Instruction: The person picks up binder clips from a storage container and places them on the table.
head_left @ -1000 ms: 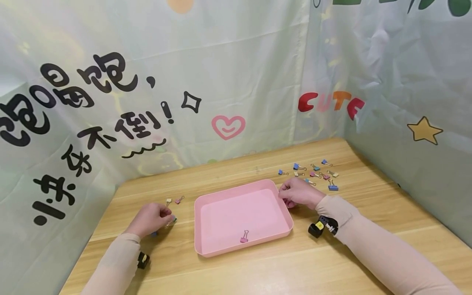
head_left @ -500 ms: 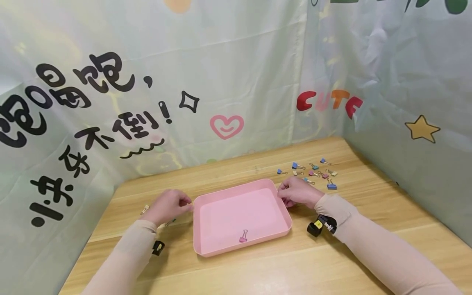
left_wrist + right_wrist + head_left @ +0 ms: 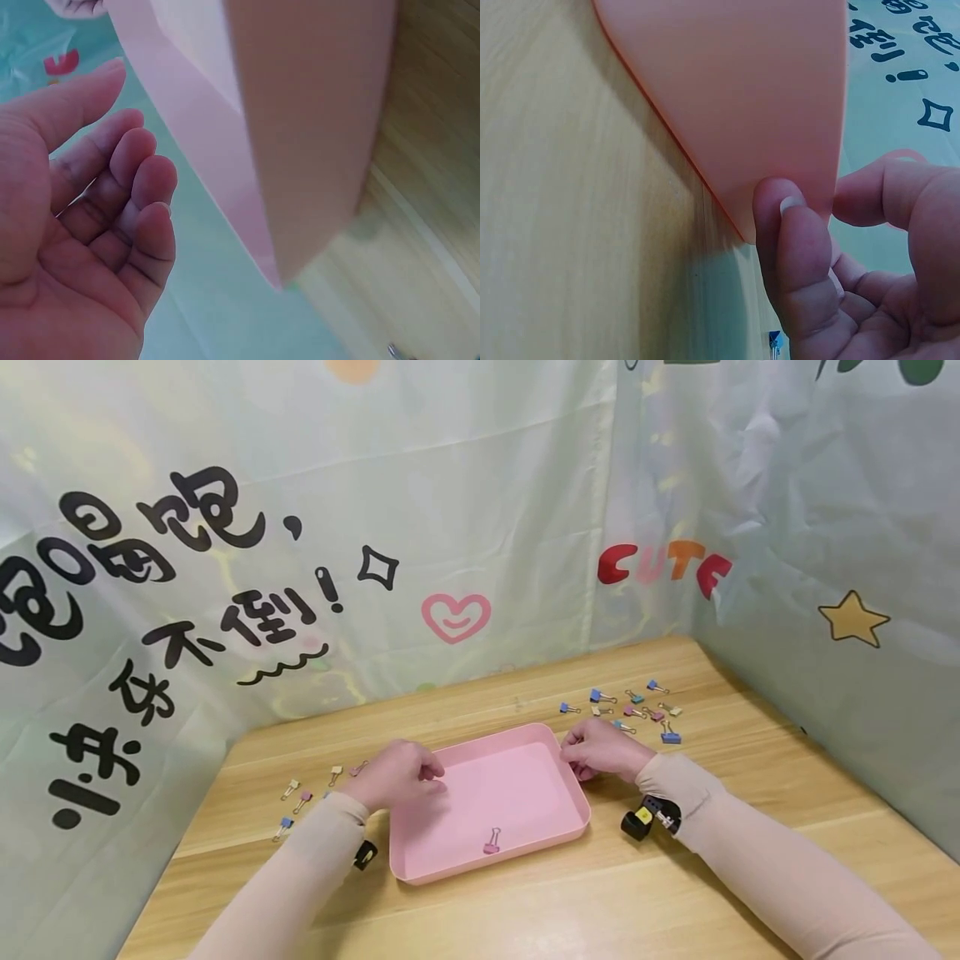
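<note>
My left hand (image 3: 397,775) hovers over the left side of a shallow pink tray (image 3: 495,785). In the left wrist view its fingers are loosely bent, thumb apart, and nothing shows between them. My right hand (image 3: 606,749) pinches the tray's right wall between thumb and fingers, as the right wrist view also shows. One pink binder clip (image 3: 491,845) lies inside the tray near its front wall. Left of the tray lie more binder clips: a cream clip (image 3: 291,788), a pink clip (image 3: 303,798) and a blue clip (image 3: 284,824), with others partly hidden by my left hand.
Several blue, pink, teal and cream binder clips, among them a blue clip (image 3: 671,737), are scattered beyond my right hand. A wooden table (image 3: 540,910) bears everything. Printed cloth curtains (image 3: 510,527) stand along its back and sides.
My left hand has moved right, from beside the clips on the left to above the tray, uncovering clips there. My right hand has kept its hold on the tray.
</note>
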`<state>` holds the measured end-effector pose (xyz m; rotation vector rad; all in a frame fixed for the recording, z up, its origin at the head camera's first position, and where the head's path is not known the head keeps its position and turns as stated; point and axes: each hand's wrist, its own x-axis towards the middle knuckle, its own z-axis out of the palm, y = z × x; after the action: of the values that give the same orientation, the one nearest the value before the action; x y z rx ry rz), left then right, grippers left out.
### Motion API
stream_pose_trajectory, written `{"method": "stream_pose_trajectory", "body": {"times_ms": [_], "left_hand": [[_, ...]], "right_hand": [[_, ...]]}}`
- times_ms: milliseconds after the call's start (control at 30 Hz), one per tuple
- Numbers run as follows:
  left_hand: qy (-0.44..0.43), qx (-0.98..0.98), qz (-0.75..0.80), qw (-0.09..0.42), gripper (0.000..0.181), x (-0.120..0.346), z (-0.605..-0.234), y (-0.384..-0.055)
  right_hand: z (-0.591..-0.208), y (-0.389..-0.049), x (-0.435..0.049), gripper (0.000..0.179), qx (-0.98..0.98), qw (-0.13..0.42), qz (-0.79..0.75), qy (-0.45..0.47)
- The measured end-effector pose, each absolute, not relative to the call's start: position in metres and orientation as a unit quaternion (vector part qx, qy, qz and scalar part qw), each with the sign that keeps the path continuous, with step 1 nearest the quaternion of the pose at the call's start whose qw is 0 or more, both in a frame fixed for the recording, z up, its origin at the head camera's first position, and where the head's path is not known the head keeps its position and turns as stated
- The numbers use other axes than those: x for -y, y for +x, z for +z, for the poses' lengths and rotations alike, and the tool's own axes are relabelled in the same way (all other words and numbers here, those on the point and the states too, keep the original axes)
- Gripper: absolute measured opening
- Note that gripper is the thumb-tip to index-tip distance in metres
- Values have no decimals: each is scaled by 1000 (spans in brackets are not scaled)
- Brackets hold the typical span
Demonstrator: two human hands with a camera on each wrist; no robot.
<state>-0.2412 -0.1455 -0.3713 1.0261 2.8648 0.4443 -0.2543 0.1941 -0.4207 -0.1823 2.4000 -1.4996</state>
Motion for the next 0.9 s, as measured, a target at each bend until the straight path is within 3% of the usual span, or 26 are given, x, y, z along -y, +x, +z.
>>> {"method": "stream_pose_trajectory", "body": {"times_ms": [433, 700, 900], "left_hand": [[376, -914, 117, 94, 19, 108, -370, -239], [419, -900, 47, 112, 12, 90, -381, -231], [453, -877, 35, 155, 23, 75, -393, -225]], "right_hand": [[-420, -253, -194, 13, -834, 152, -527, -66], [-423, -255, -194, 13, -834, 152, -526, -64], [-424, -255, -194, 11, -833, 151, -528, -63]]}}
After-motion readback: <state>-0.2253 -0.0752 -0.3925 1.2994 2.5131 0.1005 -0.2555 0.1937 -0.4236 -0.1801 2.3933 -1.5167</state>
